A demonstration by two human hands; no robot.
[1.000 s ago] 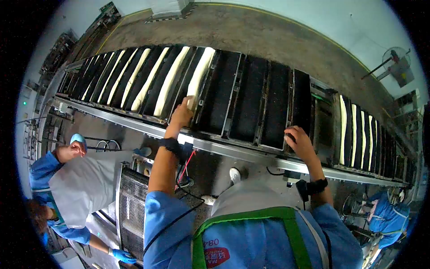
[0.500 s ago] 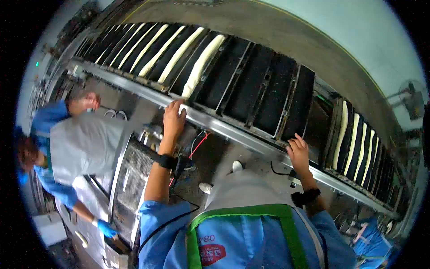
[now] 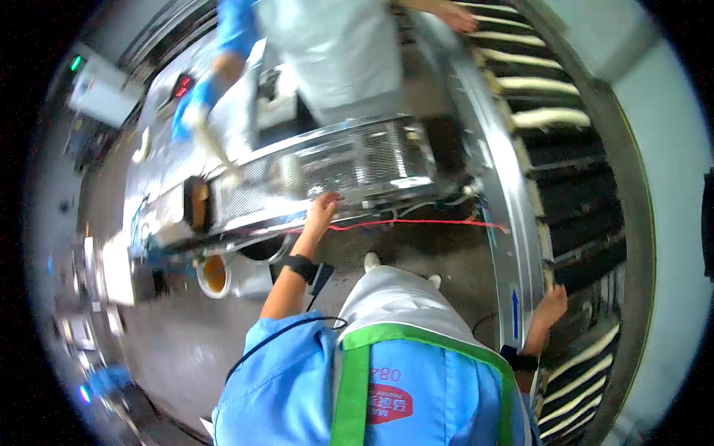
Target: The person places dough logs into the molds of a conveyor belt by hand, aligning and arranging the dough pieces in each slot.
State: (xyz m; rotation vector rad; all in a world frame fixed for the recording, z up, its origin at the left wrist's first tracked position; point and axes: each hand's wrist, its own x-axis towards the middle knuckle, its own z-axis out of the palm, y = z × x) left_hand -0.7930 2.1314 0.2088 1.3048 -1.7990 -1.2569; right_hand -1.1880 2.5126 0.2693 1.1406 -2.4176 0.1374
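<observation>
My left hand (image 3: 322, 210) is at the near edge of a metal mesh conveyor (image 3: 253, 195), fingers stretched toward it with nothing visible in them. Whether it touches the edge, I cannot tell. Over by the long metal rail (image 3: 513, 186), my right hand (image 3: 550, 306) is beside the black trays (image 3: 576, 197), its fingers bent and blurred. Pale dough strips (image 3: 550, 117) lie in the farther trays, and thinner dough strips (image 3: 580, 379) in the nearer ones. A blurred pale roll (image 3: 288, 172) rests on the mesh.
Across the conveyor stands a co-worker in a grey apron (image 3: 327, 56); near their blue-gloved hand (image 3: 195, 111) is a long dough piece (image 3: 216, 149). A red cord (image 3: 416, 221) runs from conveyor to rail. A white bucket (image 3: 216, 276) stands on the floor at left.
My view has swung left toward the mesh conveyor and co-worker. My left hand has left the tray rail and is now at the conveyor; my right hand stays near the trays.
</observation>
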